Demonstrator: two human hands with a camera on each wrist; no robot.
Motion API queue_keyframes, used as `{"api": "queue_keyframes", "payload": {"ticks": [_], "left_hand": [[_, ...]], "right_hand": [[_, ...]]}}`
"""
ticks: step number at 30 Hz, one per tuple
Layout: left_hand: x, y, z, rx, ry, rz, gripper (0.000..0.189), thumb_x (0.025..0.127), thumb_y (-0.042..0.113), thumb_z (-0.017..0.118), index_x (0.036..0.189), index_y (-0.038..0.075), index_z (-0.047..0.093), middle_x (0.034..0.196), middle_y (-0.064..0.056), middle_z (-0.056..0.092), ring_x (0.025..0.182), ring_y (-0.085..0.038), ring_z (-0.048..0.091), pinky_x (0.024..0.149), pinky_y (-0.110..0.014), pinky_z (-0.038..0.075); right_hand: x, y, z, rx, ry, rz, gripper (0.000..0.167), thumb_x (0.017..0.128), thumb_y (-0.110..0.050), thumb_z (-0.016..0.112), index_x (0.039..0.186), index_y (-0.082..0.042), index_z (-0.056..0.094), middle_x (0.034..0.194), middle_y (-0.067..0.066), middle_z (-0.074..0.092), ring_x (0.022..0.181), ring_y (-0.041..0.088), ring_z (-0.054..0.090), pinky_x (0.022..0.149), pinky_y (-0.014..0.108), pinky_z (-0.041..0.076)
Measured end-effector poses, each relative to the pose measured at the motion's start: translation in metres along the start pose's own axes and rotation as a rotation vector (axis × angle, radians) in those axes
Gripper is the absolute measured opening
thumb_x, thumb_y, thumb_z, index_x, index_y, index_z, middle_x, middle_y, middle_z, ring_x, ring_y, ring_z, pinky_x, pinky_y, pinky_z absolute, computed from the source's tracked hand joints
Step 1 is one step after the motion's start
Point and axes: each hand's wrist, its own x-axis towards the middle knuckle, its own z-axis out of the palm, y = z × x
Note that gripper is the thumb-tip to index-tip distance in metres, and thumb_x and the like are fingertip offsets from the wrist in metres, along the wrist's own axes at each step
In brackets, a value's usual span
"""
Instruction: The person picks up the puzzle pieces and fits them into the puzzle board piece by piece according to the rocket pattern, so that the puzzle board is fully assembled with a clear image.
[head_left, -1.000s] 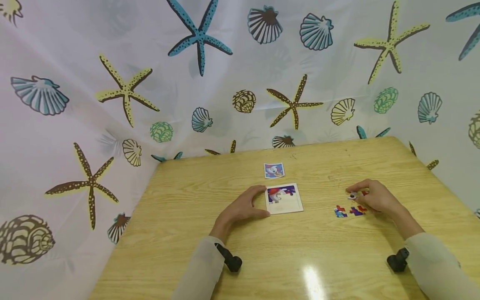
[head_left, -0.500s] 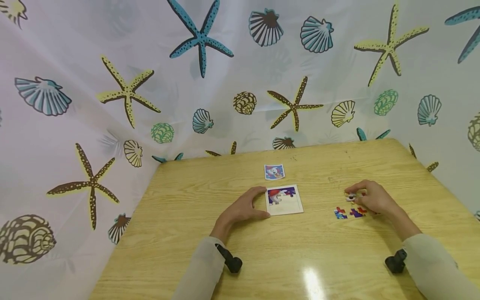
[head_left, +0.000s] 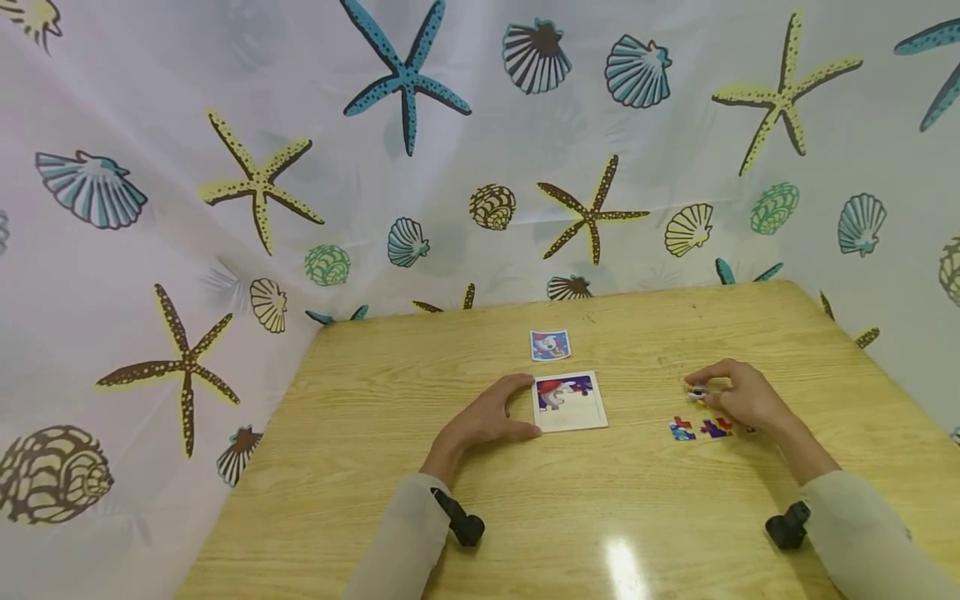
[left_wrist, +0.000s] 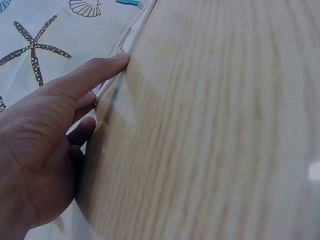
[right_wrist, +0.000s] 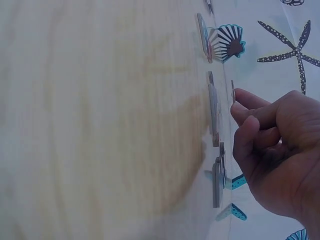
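My left hand (head_left: 487, 414) holds the left side of a square white puzzle board (head_left: 581, 414), forefinger by the upper corner and thumb by the lower one. Assembled pieces along the board's top and left show part of a red-capped white character on purple; the rest is bare. Over on the right, my right hand (head_left: 753, 402) pinches a white jigsaw piece (head_left: 697, 393) with a dark spot between thumb and fingers. The right wrist view shows that piece (right_wrist: 233, 91) edge-on, raised off the table. Loose jigsaw pieces (head_left: 682, 429) lie just below this hand, some partly hidden by it.
A small picture card (head_left: 550, 345) of the character lies behind the board. Everything rests on a wood-grain table (head_left: 420, 358). A white curtain (head_left: 450, 125) printed with starfish and shells hangs behind and along the sides.
My right hand has shifted slightly left with the white jigsaw piece, which now sits further from the other pieces. The left hand stays on the board.
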Motion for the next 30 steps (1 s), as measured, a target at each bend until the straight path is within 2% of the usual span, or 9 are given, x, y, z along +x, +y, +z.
{"api": "queue_keyframes", "payload": {"ticks": [8,16,18,20,22,25,27,30], "left_hand": [[0.001,0.001,0.001,-0.011,0.003,0.002,0.091,0.084,0.035,0.087,0.159,0.016,0.041,0.166,-0.007,0.035,0.156,-0.027,0.026,0.127,-0.048,0.023],[0.002,0.002,0.001,-0.012,0.002,-0.003,0.091,0.084,0.036,0.087,0.160,0.017,0.040,0.166,-0.006,0.035,0.156,-0.026,0.026,0.127,-0.049,0.023],[0.002,0.002,0.000,-0.010,0.000,-0.009,0.092,0.084,0.037,0.087,0.160,0.018,0.040,0.167,-0.006,0.034,0.156,-0.026,0.026,0.127,-0.048,0.023],[0.002,0.001,0.000,-0.007,0.000,-0.013,0.091,0.084,0.037,0.087,0.160,0.018,0.040,0.167,-0.006,0.034,0.156,-0.026,0.026,0.127,-0.049,0.023],[0.002,0.001,0.000,-0.001,-0.002,-0.016,0.092,0.084,0.038,0.087,0.160,0.018,0.040,0.167,-0.005,0.034,0.157,-0.026,0.025,0.127,-0.049,0.023],[0.002,0.000,0.000,0.002,-0.001,-0.016,0.092,0.084,0.040,0.087,0.161,0.018,0.039,0.167,-0.005,0.033,0.157,-0.027,0.024,0.126,-0.051,0.023],[0.002,-0.001,0.000,0.003,-0.001,-0.016,0.092,0.084,0.040,0.086,0.161,0.018,0.039,0.168,-0.005,0.032,0.157,-0.028,0.024,0.126,-0.052,0.023],[0.002,-0.001,0.000,0.011,0.000,-0.017,0.092,0.084,0.040,0.086,0.161,0.018,0.040,0.168,-0.005,0.032,0.157,-0.028,0.024,0.126,-0.053,0.023]], "right_hand": [[0.001,-0.007,0.005,0.001,0.014,-0.042,0.033,0.100,0.005,0.057,0.131,0.002,0.068,0.147,0.033,0.049,0.042,0.014,0.043,0.039,0.031,0.044],[0.006,-0.011,0.009,0.012,0.017,-0.047,0.033,0.099,0.006,0.059,0.129,0.001,0.070,0.146,0.032,0.050,0.042,0.010,0.036,0.040,0.027,0.039],[0.008,-0.011,0.011,0.010,0.017,-0.048,0.032,0.099,0.005,0.059,0.128,0.001,0.071,0.144,0.031,0.051,0.041,0.012,0.038,0.039,0.027,0.040],[0.009,-0.013,0.013,-0.013,0.023,-0.071,0.031,0.098,0.005,0.060,0.127,0.000,0.072,0.142,0.030,0.054,0.055,0.013,0.051,0.047,0.026,0.045],[0.011,-0.014,0.016,-0.005,0.023,-0.088,0.031,0.098,0.005,0.060,0.126,0.001,0.072,0.140,0.028,0.055,0.056,0.017,0.052,0.048,0.027,0.046],[0.013,-0.017,0.022,0.024,0.016,-0.114,0.031,0.097,0.007,0.061,0.126,0.003,0.071,0.138,0.028,0.056,0.056,0.015,0.051,0.048,0.028,0.047],[0.014,-0.019,0.026,0.082,-0.004,-0.100,0.032,0.098,0.008,0.059,0.128,0.004,0.070,0.141,0.029,0.053,0.041,0.015,0.041,0.039,0.030,0.044],[0.015,-0.024,0.031,0.119,-0.031,-0.101,0.034,0.098,0.008,0.056,0.130,0.005,0.068,0.146,0.031,0.049,0.040,0.011,0.036,0.038,0.029,0.041]]}}
